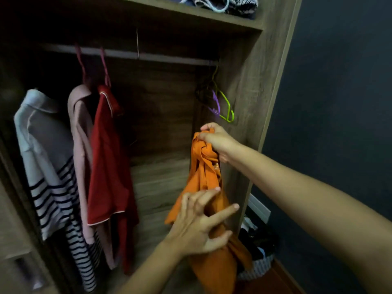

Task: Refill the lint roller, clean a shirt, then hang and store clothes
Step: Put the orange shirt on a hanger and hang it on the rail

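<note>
Your right hand (214, 141) grips the orange shirt (203, 177) by its bunched top. Your left hand (199, 228), fingers loosely spread, touches it lower down. Hung shirts (108, 155) fill the rail (169, 58) at left — the orange one isn't on a hanger yet, and spare hangers (226, 107) wait just above.

R hand (214, 141) grips the top of the orange shirt (203, 179); fingertips buried in the bunched cloth, so can't tell if a hanger's inside. L hand (199, 225) lies on the shirt lower down, palm hidden: gripping or just touching, can't tell. Shirt's bottom is cut off by the lower edge. Spare hangers (220, 102) at the rail's right end: green & purple show, dark ones behind too murky to count. Stuff on the top shelf (222, 4) is cut by the upper edge. Basket (258, 266) is partly behind the shirt, contents unclear. Striped shirt (48, 177): its hanger is lost in shadow.
</note>
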